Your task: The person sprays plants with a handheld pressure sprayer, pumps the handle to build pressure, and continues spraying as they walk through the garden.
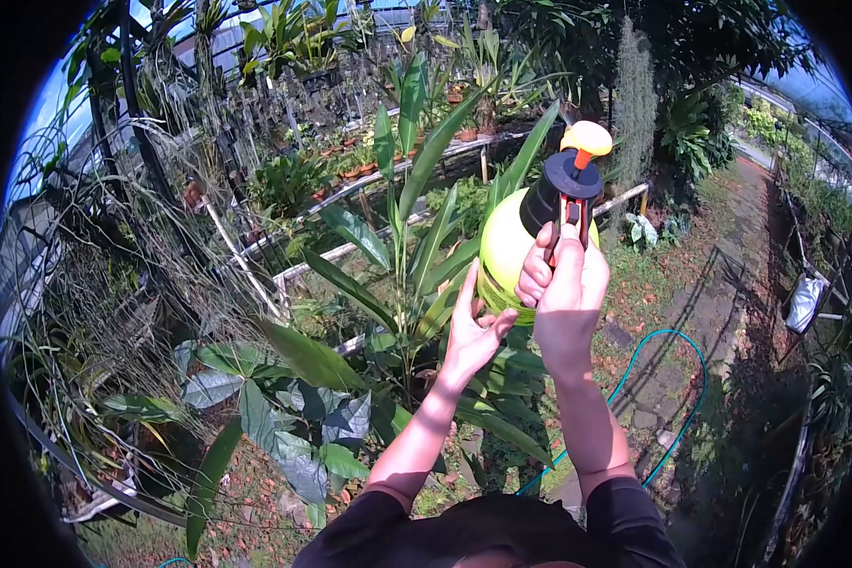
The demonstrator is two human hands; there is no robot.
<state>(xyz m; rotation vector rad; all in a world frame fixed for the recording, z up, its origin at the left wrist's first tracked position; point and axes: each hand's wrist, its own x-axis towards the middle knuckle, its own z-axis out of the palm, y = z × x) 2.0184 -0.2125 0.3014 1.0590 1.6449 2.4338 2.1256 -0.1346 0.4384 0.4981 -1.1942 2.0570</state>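
A pump sprayer with a bright yellow-green tank (pixel 505 241) is held up before me. Its black collar and nozzle end tilt up and to the right, topped by an orange-and-yellow pump knob (pixel 587 140). My right hand (pixel 568 293) is closed around the sprayer's handle, the thumb lying along the trigger (pixel 573 210). Low on the tank's left side, my left hand (pixel 473 336) cradles it with the index finger stretched upward and the thumb apart. The tank partly hides the left hand's other fingers.
Tall broad-leaved plants (pixel 417 218) stand just beyond the sprayer. Hanging grey strands (pixel 151 284) fill the left side. A teal hose (pixel 667 331) curves over the path (pixel 710 312) at right. Potted plants (pixel 350 170) line raised benches behind, and a white bag (pixel 805 301) hangs at far right.
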